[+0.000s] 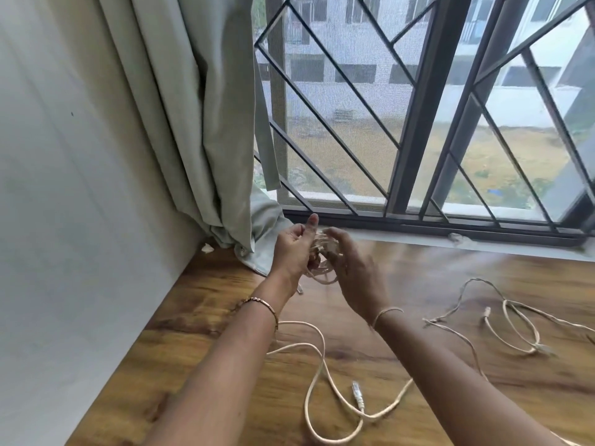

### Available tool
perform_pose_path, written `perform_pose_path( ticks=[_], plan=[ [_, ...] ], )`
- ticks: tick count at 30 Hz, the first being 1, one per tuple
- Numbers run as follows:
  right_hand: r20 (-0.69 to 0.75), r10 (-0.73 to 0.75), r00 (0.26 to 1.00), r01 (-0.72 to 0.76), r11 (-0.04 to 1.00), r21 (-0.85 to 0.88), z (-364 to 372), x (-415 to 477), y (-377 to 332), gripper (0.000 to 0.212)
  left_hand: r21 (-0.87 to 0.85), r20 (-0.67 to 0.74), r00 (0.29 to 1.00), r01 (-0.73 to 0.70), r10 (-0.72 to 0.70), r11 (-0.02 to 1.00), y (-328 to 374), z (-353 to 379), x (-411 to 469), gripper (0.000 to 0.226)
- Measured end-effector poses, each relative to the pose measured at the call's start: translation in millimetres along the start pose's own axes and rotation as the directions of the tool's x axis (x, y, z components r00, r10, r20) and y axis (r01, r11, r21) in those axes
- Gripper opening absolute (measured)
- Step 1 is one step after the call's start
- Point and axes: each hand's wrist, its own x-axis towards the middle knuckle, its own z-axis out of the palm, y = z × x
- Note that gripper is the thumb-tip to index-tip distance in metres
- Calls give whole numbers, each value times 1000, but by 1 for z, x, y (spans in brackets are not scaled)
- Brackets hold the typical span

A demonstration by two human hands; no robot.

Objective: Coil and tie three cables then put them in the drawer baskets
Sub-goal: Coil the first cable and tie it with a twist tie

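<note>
My left hand (294,249) grips a small coil of cream cable (322,273) above the wooden table (402,275), thumb pointing up. Close beside it, my right hand (352,268) has its fingers curled round the top of the same coil. A loose cream cable (318,349) with a clear network plug (358,394) sprawls on the table under my forearms. A second loose cream cable (515,323) lies in loops at the right. No drawer or basket is in view.
A white wall (80,220) bounds the table's left edge. A grey-green curtain (209,140) hangs in the back left corner, its hem resting on the table. A barred window (418,123) runs along the far edge.
</note>
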Motion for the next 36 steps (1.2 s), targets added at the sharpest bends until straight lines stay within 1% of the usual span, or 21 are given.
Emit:
perform_pose_path(
  ticks=[3,6,8,10,13,14,17,21,23,25,27,32,36],
  plan=[
    [-54,70,996,-63,990,123,7,-5,-3,37,-62,54,999,9,-6,998,-3,2,-3,47],
    [-113,194,974,-165,959,229,12,-5,-4,34,-101,158,985,-54,69,993,-11,1,-6,61],
    [-157,235,959,-189,946,264,14,-7,-5,34,-87,188,974,-110,124,990,-16,-1,-6,66],
    [-174,282,943,-229,935,272,15,-8,-8,33,-57,194,971,-134,143,989,-18,-2,-7,60],
    [-209,365,907,-304,912,276,17,-8,-9,25,-16,204,969,-141,142,990,-19,-1,-7,40],
    [-236,379,895,-310,908,282,17,-7,-9,22,0,205,969,-144,140,990,-19,0,-8,37],
    [-279,387,879,-301,903,307,18,-4,-9,19,86,187,966,-198,179,976,-20,1,-10,36],
    [-252,430,867,-347,884,313,20,-5,-9,19,317,140,959,-280,247,906,-30,-4,-6,31],
    [-250,430,867,-343,881,326,22,-3,-12,19,382,110,958,-287,265,878,-34,-3,-4,25],
    [-317,404,858,-293,892,344,24,-1,-13,19,368,94,963,-269,252,890,-34,1,-4,20],
    [-365,416,833,-296,892,341,23,2,-13,17,362,92,961,-278,263,890,-32,5,-3,23],
    [-366,411,835,-300,898,323,22,7,-2,17,424,94,951,-305,294,853,-34,10,-1,31],
    [-372,424,826,-314,894,321,19,6,3,9,449,114,946,-322,305,833,-38,8,-3,36]
  ],
)
